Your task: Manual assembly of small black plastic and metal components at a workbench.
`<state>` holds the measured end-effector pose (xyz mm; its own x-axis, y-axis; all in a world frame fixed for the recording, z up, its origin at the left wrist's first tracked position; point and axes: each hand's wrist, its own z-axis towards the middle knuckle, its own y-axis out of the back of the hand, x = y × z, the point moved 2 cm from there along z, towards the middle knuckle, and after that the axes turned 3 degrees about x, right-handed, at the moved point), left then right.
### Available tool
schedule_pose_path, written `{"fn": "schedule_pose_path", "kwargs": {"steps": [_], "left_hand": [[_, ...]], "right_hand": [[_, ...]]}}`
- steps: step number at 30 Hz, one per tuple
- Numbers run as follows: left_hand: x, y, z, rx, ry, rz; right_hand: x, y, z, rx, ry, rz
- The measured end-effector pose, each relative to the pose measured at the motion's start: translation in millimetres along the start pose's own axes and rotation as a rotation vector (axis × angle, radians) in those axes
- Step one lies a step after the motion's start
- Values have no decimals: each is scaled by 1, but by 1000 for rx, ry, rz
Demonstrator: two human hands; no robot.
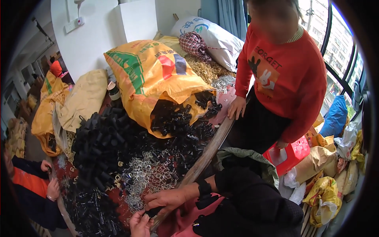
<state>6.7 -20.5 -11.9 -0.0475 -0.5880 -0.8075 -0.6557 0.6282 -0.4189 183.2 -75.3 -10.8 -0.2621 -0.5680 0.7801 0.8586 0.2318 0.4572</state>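
Over the near edge of the table, my right hand (166, 200) and my left hand (140, 225) meet around a small black plastic piece (154, 211). My right fingers close on it from above, and my left fingertips pinch its lower left end. Its exact kind is partly hidden by the fingers. Just beyond my hands is a heap of small metal rings or buckles (144, 175), pale and silvery. Behind and left of these rises a large pile of black tubular pieces (98, 144). Thinner black pieces (92, 213) lie in a heap to the left of my hands.
A yellow woven sack (148, 75) spills black parts onto the wood-edged table (203, 158). Across on the right stands a person in a red sweater (284, 75), one hand on the edge. Another person's hands (51, 181) work at far left. A red box (290, 154) and bags lie right.
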Motion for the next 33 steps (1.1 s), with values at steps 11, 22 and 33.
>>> {"fn": "schedule_pose_path", "kwargs": {"steps": [11,22,33], "left_hand": [[-36,-20,24,-95,-144,206],[-16,-12,10,14,-125,-5],[2,-17,22,77,-139,-110]], "right_hand": [[7,17,6,-222,-85,-192],[14,24,19,116,-168,390],[-1,14,16,124,-23,425]]}}
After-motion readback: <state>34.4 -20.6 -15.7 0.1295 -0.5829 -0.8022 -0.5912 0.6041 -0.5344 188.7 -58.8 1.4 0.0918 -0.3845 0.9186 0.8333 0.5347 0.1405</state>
